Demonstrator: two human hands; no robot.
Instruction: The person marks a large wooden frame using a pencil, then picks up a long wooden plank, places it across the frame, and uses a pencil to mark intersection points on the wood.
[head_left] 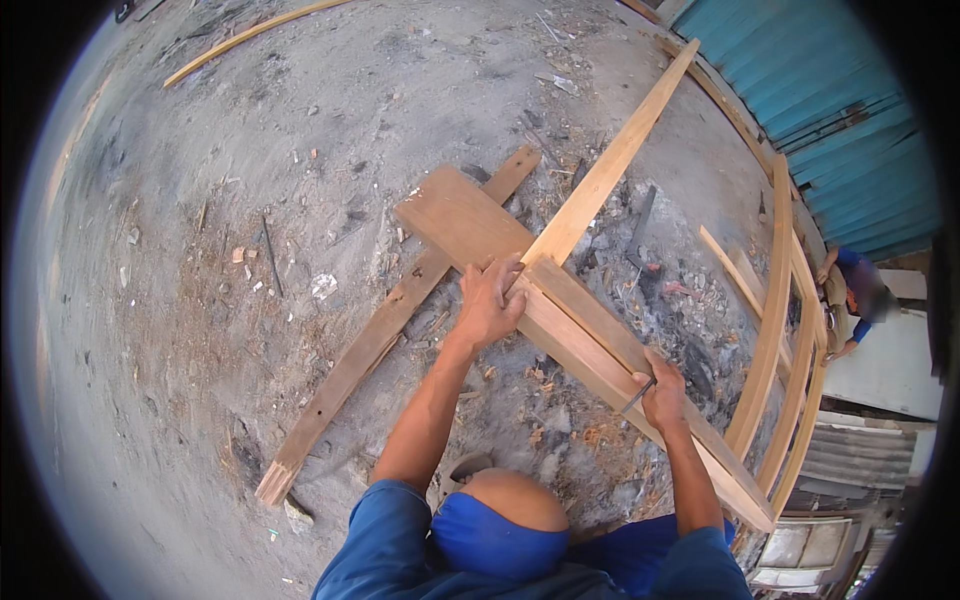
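Observation:
A wide brown board lies slantwise before me across a weathered plank. On its near right half rests a narrower piece of wood. A long pale plank runs away to the upper right, its near end at the narrower piece. My left hand is closed at that meeting point, its fingers pressed on the wood; exactly which edge they grip is partly hidden. Farther right along the board, my right hand is closed around a thin dark rod-like tool, which slants over the wood.
Several long pale timbers stand or lean at the right. A co-worker in blue sleeves is beyond them. Blue-green corrugated sheeting stands upper right. Another thin timber lies on the dirt ground, which carries small debris.

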